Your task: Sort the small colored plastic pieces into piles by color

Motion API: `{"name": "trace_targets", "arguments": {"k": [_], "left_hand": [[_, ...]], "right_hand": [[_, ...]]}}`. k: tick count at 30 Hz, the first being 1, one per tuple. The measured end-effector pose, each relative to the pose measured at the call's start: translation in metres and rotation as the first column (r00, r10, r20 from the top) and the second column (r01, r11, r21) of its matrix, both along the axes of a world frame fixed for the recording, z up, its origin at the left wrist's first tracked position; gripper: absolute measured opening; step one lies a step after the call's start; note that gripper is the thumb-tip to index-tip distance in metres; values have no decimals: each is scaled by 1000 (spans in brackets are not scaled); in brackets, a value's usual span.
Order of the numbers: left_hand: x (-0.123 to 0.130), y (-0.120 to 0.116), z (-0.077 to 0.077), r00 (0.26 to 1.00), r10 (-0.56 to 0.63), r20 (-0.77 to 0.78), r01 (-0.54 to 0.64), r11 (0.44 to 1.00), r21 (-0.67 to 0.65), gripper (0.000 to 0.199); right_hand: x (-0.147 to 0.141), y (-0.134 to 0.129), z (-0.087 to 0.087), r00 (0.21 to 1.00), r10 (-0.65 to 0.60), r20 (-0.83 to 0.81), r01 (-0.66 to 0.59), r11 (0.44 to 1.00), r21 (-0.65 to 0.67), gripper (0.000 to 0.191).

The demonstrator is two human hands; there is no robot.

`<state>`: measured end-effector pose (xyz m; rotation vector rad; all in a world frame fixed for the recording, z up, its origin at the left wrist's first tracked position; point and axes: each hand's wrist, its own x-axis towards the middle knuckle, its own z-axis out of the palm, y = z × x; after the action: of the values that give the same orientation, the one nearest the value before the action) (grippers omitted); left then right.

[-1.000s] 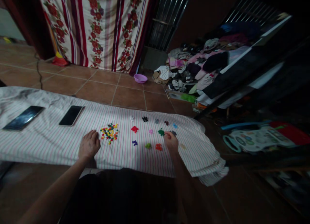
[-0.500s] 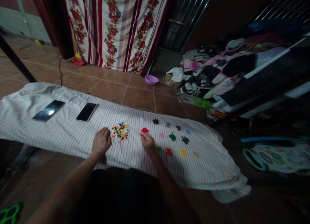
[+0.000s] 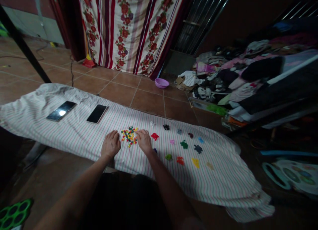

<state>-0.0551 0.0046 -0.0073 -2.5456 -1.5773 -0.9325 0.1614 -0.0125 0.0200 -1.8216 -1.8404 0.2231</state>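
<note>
A mixed pile of tiny coloured pieces (image 3: 129, 138), mostly yellow, red, green and orange, lies on the striped cloth (image 3: 139, 157). Left of it my left hand (image 3: 111, 144) rests on the cloth with its fingers laid out, holding nothing. My right hand (image 3: 144, 140) is at the pile's right edge, thumb and fingertips pinched together; whatever is between them is too small to make out. Small single-colour heaps spread to the right: red (image 3: 155, 136), black (image 3: 166, 127), pink (image 3: 172, 142), dark green (image 3: 184, 144), orange-red (image 3: 180, 160) and yellow (image 3: 195, 162), among several others. My right forearm partly covers a dark blue heap (image 3: 155, 150).
Two phones (image 3: 97, 114) lie on the cloth's left part. Beyond the cloth, a purple basin (image 3: 162, 83) stands on the tiled floor before a floral curtain (image 3: 134, 31). Piled clothes (image 3: 223, 74) fill the right back. A dark pole (image 3: 25, 46) slants at the left.
My right hand has moved left from beside the red heap to the edge of the mixed pile. My left hand stays in place on the cloth. The whole view has shifted slightly.
</note>
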Motion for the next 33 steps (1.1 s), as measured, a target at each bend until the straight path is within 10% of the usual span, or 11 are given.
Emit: {"name": "trace_targets", "arguments": {"k": [33], "left_hand": [[-1,-1,1,1000,-3,4,3,1000,-13,34]], "right_hand": [[-20,22,22,981,-31,191,61,986,-153,20]]}}
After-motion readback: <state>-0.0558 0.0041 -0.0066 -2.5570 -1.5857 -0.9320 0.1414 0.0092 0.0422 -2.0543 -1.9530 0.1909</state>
